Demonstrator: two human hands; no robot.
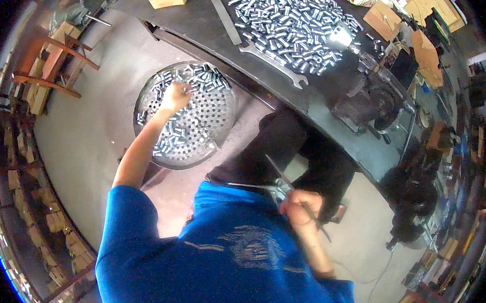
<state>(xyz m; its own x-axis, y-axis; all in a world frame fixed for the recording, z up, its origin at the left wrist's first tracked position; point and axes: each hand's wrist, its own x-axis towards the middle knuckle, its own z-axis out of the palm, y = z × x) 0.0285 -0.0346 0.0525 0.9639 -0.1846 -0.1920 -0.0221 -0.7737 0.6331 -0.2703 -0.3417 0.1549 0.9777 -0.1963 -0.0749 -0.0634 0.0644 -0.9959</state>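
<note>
Head view: the left hand (177,97) is working among metal sleeves (209,78) in the perforated tray (211,111) (whether it is pinching any, one cannot tell); the right hand (305,204) is clasping a splayed scissor-shaped tool (280,190), which is needing clearance from the thigh (257,150).

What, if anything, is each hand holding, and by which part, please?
The right hand holds a pronged metal tool near where its prongs meet; for the left hand, it cannot be told.

Left arm (138,150), bare below blue short sleeve (124,213), stretched forward, elbow slightly bent; left grip (177,96) bunched, back upward. Right arm bent, bare right forearm (314,250) held close to torso (245,264), right grip (302,205) curled closed.
</note>
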